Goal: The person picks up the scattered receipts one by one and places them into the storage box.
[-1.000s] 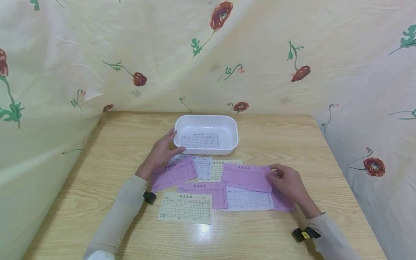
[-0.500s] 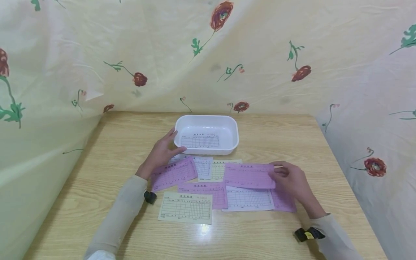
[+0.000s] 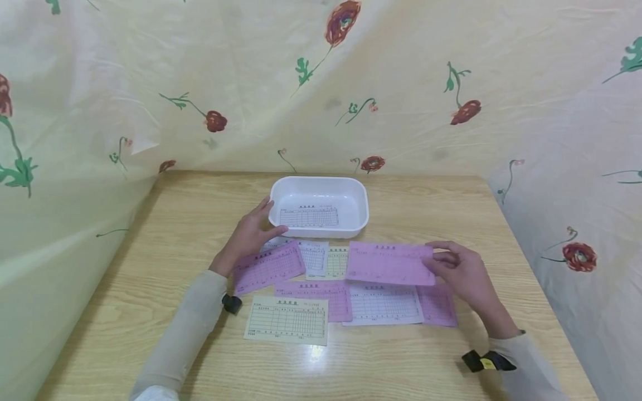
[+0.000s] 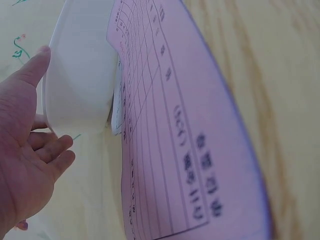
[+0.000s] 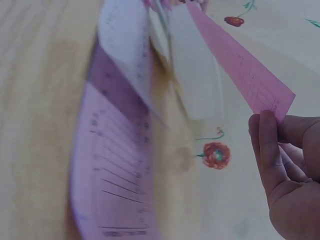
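Pink-purple rectangular paper slip (image 3: 389, 264), printed with a grid form, is lifted above the other papers, its right edge pinched between thumb and fingers of the right hand (image 3: 463, 273). Below it lie a white printed slip (image 3: 383, 306) and, partly under that one's right end, a second purple slip (image 3: 439, 306). To the left, a cream-yellow slip (image 3: 286, 320) overlaps a middle purple slip (image 3: 318, 291) — and another purple slip, tilted (image 3: 268, 268), covers part of a second white slip (image 3: 315, 257). Farther back stands a white plastic tray (image 3: 353, 209) with one white form (image 3: 309, 218) inside. The left hand (image 3: 247, 236) rests against its front left corner, fingers and thumb spread along the rim, not clenched. All this sits on a light wood-grain tabletop (image 3: 195, 223) — flower-patterned cream cloth (image 3: 261, 72) hangs behind it
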The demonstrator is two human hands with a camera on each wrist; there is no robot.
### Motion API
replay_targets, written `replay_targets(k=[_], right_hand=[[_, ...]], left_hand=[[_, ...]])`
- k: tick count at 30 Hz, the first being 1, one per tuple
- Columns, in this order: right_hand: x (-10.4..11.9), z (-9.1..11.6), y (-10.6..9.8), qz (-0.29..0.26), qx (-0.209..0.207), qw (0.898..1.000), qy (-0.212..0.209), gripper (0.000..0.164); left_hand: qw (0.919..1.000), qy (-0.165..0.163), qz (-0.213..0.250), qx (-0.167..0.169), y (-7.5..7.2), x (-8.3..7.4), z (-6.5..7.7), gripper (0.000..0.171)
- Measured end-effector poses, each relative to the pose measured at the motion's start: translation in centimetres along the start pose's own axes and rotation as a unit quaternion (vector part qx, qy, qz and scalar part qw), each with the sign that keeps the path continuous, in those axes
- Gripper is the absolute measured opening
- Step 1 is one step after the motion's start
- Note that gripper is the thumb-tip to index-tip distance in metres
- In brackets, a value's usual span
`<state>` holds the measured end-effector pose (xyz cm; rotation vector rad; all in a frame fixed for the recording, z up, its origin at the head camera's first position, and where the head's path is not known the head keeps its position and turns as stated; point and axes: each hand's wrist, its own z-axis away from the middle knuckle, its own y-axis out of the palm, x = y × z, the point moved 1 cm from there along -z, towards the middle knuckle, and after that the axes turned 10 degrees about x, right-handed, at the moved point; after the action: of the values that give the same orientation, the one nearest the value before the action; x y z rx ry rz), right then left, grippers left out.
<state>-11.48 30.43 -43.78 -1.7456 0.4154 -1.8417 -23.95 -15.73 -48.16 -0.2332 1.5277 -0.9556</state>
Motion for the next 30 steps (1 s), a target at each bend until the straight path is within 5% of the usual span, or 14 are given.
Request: replay_targets(k=[16,30], right_hand=[[3.1,-0.7,-2.3,0.017,-0.032,0.997,-0.065,0.036],[6.2,-4.1,-3.3,-0.004,-0.050,0.998,-0.047,0.037]], left_hand=[[1.0000,0.000,-0.003,0.001,-0.1,0.0,0.0,0.094],[1.0000,0.003,-0.003,0.002,-0.1,0.2,-0.1,0.095]])
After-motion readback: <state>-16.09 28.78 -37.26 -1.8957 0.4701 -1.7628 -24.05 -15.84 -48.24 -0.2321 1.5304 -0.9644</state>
